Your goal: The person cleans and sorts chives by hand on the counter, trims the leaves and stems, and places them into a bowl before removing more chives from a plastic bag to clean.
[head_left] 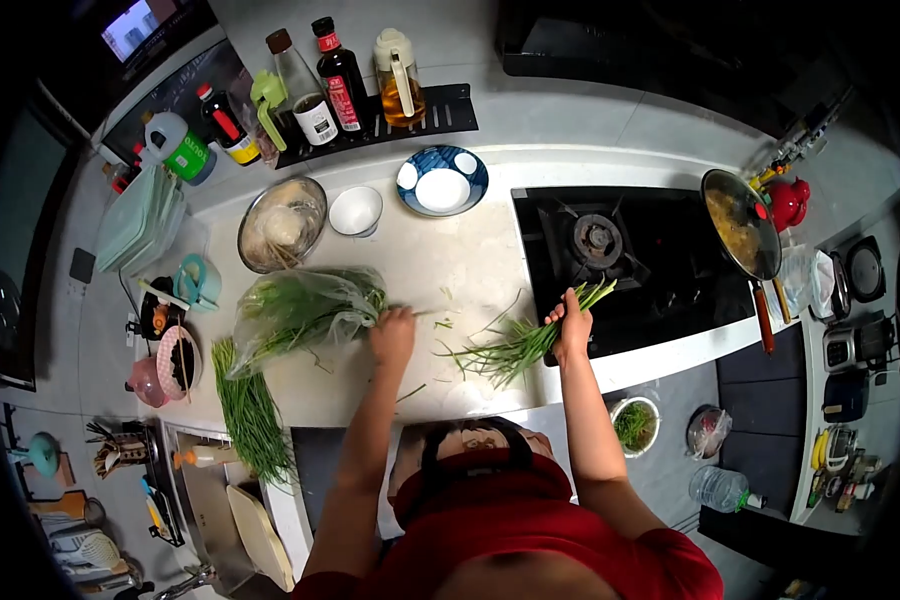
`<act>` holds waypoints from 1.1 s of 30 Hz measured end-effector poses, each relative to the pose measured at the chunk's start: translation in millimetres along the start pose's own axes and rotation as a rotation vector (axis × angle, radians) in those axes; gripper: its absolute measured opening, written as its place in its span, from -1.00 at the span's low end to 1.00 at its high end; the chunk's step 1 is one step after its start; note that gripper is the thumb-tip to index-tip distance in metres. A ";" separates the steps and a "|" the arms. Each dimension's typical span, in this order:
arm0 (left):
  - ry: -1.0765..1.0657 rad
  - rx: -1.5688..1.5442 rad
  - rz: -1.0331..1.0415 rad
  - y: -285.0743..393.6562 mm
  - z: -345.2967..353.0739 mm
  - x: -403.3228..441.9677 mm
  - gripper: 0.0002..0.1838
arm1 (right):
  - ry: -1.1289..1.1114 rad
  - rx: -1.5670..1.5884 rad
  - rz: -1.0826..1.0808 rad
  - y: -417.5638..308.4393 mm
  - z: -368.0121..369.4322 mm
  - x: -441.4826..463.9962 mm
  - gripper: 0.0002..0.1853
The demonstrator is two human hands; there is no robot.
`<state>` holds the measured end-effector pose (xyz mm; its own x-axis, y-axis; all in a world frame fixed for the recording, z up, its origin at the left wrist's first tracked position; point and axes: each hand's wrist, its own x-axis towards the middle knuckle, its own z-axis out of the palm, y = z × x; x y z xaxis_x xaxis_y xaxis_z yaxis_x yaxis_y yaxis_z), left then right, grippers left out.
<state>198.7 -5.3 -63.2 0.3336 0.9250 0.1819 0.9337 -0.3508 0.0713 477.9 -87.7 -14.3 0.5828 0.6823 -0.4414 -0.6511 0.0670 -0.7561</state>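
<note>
My right hand (572, 325) is closed around a bunch of chives (515, 345), held at the counter's edge by the stove, with the cut-looking pale ends pointing up and right. My left hand (394, 335) is at the mouth of a clear plastic bag (300, 310) that holds more greens. Its fingers are curled against the bag's edge; what they pinch is hidden. Below the bag, a long bundle of chives (250, 415) lies over the counter's front edge. Loose green bits are scattered between my hands.
Behind the bag stand a metal bowl with dough (283, 225), a white bowl (355, 212) and a blue-patterned bowl (442, 181). To the right is a gas stove (630, 270) with a lidded pan (740, 225). A bin with greens (635, 427) sits below the counter. Bottles line a wall shelf (450, 112).
</note>
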 end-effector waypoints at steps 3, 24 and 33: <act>-0.096 -0.062 -0.225 -10.9 -29.2 10.8 -0.78 | -0.014 -0.190 -0.007 5.7 -4.8 5.9 -0.76; -0.469 -1.479 -0.461 77.3 -44.8 -10.2 -0.65 | -0.352 -1.030 -0.513 95.9 20.6 7.2 -0.67; -0.376 -1.412 -0.240 84.7 -50.5 -22.0 -0.80 | -0.609 -0.410 0.134 39.7 58.7 -47.1 -0.88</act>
<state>263.9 -62.7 -11.6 0.4121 0.8854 -0.2152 0.1482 0.1679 0.9746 396.0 -74.5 4.9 0.0609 0.9561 -0.2866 -0.3946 -0.2407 -0.8867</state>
